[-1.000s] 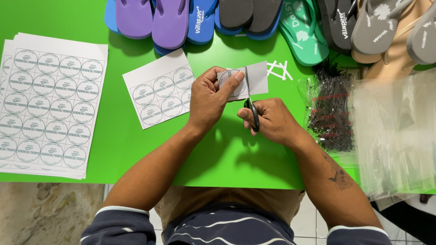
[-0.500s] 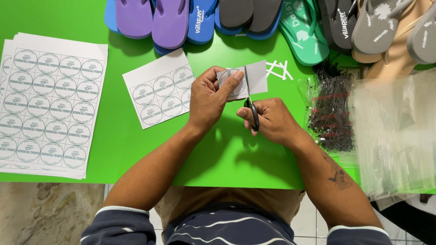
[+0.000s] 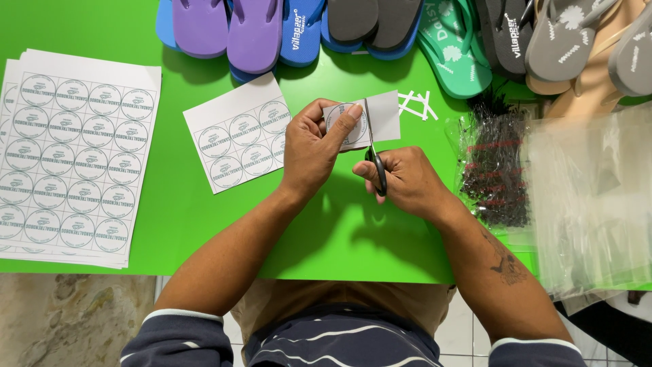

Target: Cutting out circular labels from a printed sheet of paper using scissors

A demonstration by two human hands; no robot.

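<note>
Left hand [image 3: 314,151]: fingers pinching paper piece [image 3: 363,122] at table [image 3: 204,224] centre, thumb pressed on its round label. Right hand [image 3: 402,182]: fingers curled through scissors [image 3: 375,160] handles, blades up into the paper at 12 o'clock. Label sheet [image 3: 239,134] at 9 o'clock; sheet stack [image 3: 68,156] farther at 9. Sandals [image 3: 380,27] at 12. Plastic bags [image 3: 584,190] at 3.

Bright, even overhead light floods the green bench [image 3: 204,231]. Soft shadows fall just below the forearms and under the sandals [image 3: 380,27] at the top. The clear plastic bags [image 3: 591,197] show mild glare. Focus is sharp throughout.
</note>
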